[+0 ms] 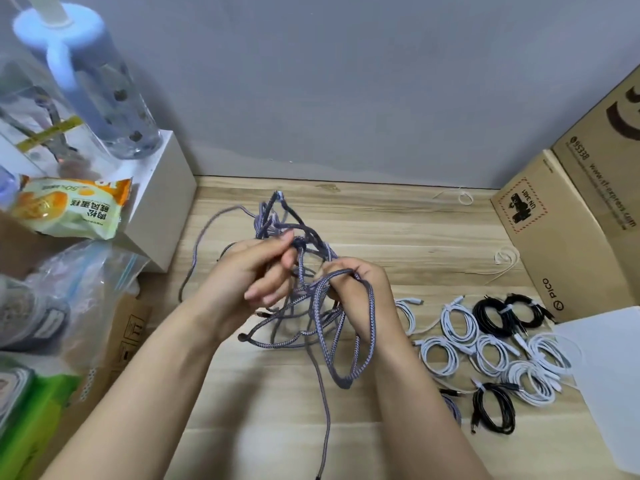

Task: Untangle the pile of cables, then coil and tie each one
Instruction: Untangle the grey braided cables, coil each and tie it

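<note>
Wooden table [398,223] filled the lower view, grey wall [346,81] behind it. Cardboard boxes [571,216] stood at the right edge, one printed with "PICO" and a shipping label. White box [162,202] sat at left rear, carrying a clear bottle [104,95] with a pale blue cap. Snack packet [69,209], orange and green, lay just beside the white box. Clear plastic bag [86,282] was below the packet, a green pack [41,407] at the lower left corner. White sheet [606,372] lay at right front, near the coils.

Both forearms reached in from the bottom edge. Tangled braided cable [325,306], grey-purple, was held up over the table's middle, between the two hands; loops rose above the hands and hung below them, one strand trailing down to the bottom edge, another arcing out to the left. Left hand [256,271] was curled into the tangle, thumb and fingers pinching strands near the knot. Right hand [356,289] gripped several loops, fingers clenched round them, long loops draping under the wrist.

Coiled white cables [491,351], each tied, lay grouped on the table right of the hands. Coiled black cables [502,313] sat at the rear of that group, another black coil [495,407] at its front. A bit of braided coil [452,408] showed just beside the right forearm, mostly hidden. Loose white ties [505,258] lay near the boxes, well apart from the tangle.
</note>
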